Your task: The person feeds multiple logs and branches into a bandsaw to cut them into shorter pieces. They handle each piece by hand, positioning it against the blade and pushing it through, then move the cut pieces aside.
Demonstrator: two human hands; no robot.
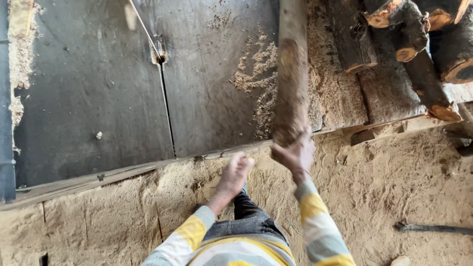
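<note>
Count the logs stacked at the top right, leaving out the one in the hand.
5 at least: one dark log leftmost, one with orange ends beside it, one long log reaching down right, and two cut off at the corner. More may be hidden.

The wooden piece in my right hand is motion-blurred and runs off the top edge, so I cannot see its far end. My left hand is blurred too, its fingers indistinct. The stacked logs are cut off at the upper right corner.
</note>
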